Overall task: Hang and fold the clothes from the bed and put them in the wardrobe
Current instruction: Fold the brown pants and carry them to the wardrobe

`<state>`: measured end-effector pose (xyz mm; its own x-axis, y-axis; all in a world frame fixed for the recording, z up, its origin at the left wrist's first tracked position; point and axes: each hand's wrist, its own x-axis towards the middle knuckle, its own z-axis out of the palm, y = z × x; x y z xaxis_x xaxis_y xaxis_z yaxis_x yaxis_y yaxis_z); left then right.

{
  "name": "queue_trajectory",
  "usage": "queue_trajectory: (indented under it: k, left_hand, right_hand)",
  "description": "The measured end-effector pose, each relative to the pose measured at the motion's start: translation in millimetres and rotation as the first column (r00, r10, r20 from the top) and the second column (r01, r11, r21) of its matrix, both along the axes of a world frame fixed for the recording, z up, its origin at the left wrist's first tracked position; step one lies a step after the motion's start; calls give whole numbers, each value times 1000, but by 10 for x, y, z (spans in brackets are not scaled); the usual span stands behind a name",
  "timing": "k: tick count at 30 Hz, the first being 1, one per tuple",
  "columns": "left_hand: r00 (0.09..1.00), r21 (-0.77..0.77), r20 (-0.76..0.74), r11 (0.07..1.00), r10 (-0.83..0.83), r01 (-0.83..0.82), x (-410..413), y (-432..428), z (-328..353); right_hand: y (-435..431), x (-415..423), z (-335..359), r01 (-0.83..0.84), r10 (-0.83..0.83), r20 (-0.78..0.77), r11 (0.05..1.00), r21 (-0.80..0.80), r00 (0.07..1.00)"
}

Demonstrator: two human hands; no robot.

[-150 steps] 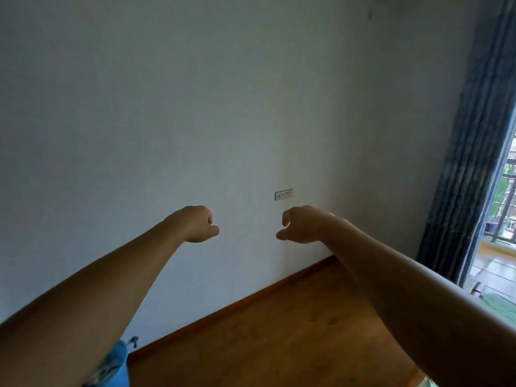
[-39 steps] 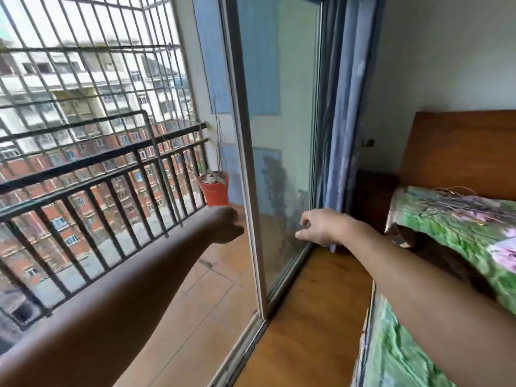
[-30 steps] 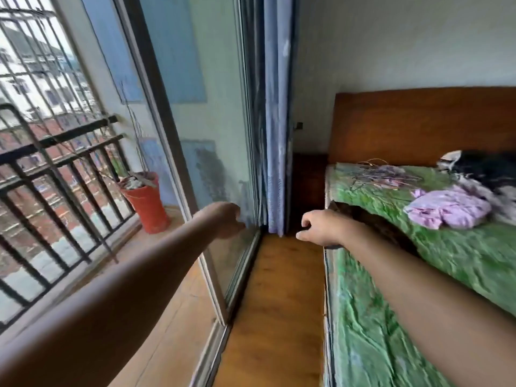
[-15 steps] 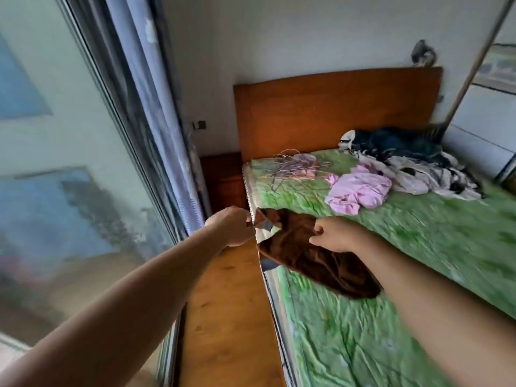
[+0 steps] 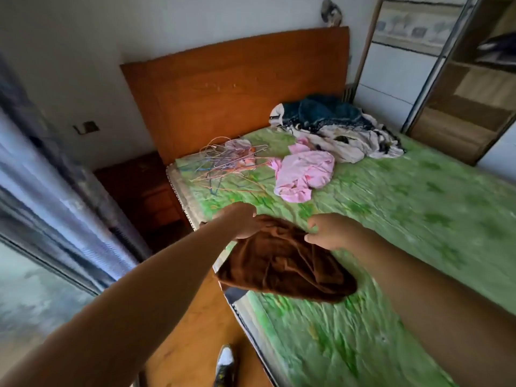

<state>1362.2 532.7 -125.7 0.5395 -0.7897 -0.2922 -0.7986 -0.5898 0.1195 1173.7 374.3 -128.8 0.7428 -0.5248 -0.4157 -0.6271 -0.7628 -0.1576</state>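
Observation:
A brown garment (image 5: 282, 269) lies at the near left edge of the bed (image 5: 418, 219), which has a green cover. My left hand (image 5: 241, 222) grips its far left edge. My right hand (image 5: 332, 231) pinches its far right edge. Farther back on the bed lie a pink garment (image 5: 303, 174), a heap of dark and white clothes (image 5: 335, 129) and a tangle of wire hangers (image 5: 226, 160). The wardrobe (image 5: 469, 88) stands open at the right, with wooden shelves.
A wooden headboard (image 5: 240, 88) backs the bed. A dark bedside cabinet (image 5: 142, 191) stands left of it, beside a blue curtain (image 5: 53, 196) and a glass door. A strip of wooden floor (image 5: 192, 325) runs along the bed; my shoe (image 5: 224, 364) shows there.
The view swung right from a bare wall, past the balcony, to the bed. Both hands, held out empty before, now hold the brown garment's far edge.

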Motion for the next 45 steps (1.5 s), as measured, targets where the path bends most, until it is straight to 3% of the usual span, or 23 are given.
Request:
queue_trajectory:
  k: [6,15,26,32,37,39,42,45]
  left_hand:
    - [975,39,-57,976,-214,216,853,-789,-441]
    - [921,145,-218,922,-323,358,1198,-1580,-1301]
    - [889,287,-323,862,-324,418,585,-2004,-3216]
    - [900,247,-215,871,-379,426,443,-2463,-4048]
    - [907,93,-6,902,-422,421,526,-2947,-4459]
    - [936,88,-66,933,-345,350,584,-3089,-4553]
    - [938,211,-215,925,-271,315,662,-3191,-4644]
    - [923,279,-219,887,-316,369,672,-3164,-4664]
  right_hand:
    - [-343,705,-285,157,-156,-63,988,8,986]
    - [-893,876,-974,359,-346,-173,932,54,922]
    - [-1204,390,-2947,472,-420,-307,874,116,854]
    - [-1311,316,-4041,510,-465,-326,858,61,823]
    - [-1546,381,-4522,626,-608,-268,780,-22,748]
    - [-1621,389,-4607,721,-705,-197,693,15,681]
    - [-1744,356,-4623,815,-807,-118,577,52,579]
    - [-1780,323,-4561,811,-799,-142,565,154,584]
